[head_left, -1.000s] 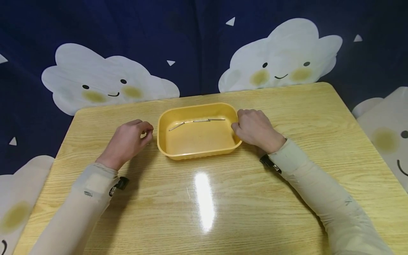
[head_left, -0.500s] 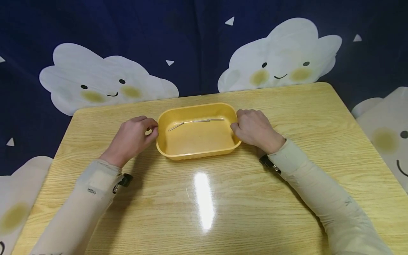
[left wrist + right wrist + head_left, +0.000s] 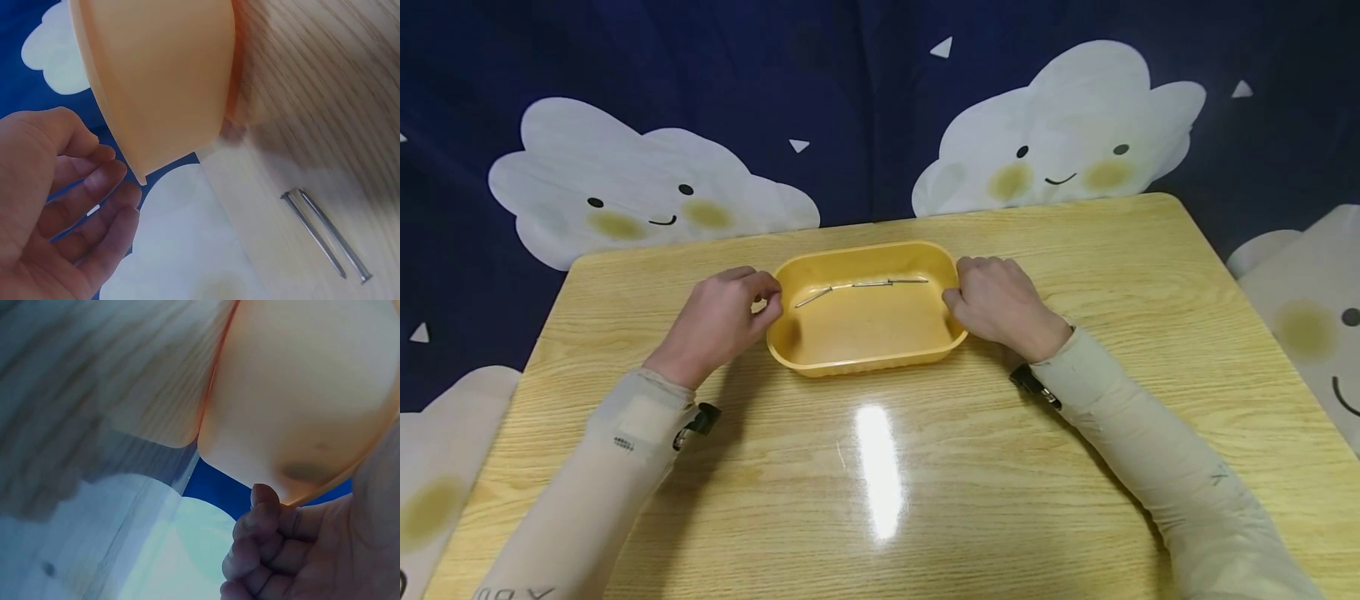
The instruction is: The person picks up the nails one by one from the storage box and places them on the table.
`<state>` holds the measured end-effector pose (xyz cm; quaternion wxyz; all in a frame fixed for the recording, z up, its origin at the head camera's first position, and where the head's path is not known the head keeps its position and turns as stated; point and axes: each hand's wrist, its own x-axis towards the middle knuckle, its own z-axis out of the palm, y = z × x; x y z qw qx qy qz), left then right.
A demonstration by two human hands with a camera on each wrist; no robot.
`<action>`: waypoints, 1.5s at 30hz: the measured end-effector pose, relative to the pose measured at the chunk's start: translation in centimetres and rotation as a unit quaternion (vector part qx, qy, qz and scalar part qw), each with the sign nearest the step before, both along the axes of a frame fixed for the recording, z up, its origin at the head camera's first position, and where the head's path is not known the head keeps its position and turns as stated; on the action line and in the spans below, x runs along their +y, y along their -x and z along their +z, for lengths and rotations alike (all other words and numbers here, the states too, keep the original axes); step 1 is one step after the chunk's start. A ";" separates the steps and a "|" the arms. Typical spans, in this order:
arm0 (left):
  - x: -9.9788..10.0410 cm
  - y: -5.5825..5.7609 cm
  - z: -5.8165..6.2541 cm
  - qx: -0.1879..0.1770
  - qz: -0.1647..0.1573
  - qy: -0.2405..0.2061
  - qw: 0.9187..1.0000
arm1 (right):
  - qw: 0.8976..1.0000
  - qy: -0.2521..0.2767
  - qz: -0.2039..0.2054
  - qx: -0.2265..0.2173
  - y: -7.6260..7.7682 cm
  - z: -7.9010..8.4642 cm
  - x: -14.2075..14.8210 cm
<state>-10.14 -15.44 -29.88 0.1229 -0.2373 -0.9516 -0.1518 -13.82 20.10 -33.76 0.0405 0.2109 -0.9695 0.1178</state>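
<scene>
Inside yellow tray, probably nails

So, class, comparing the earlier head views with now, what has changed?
The left hand has moved right and slightly away from the person, from beside the yellow tray to its left rim; whether it touches the rim or holds anything is unclear. Unchanged: the tray, the nails inside, and the right hand at its right end.

your head view faces forward and down from above; up close, your right wrist view shares the gripped end of the tray, your left the opposite.
</scene>
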 end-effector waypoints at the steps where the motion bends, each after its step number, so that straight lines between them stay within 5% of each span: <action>1: 0.1 0.0 0.0 -0.001 -0.002 0.000 1.000 | 1.000 0.000 0.001 0.001 0.0 0.0 0.0; 18: 2.2 0.9 0.0 -0.010 -0.025 -0.003 1.000 | 1.000 -0.001 0.000 -0.001 0.1 0.0 0.0; 45: 4.5 2.2 -1.9 -0.074 -0.031 0.021 0.997 | 1.000 0.004 0.001 0.005 0.1 -0.2 0.1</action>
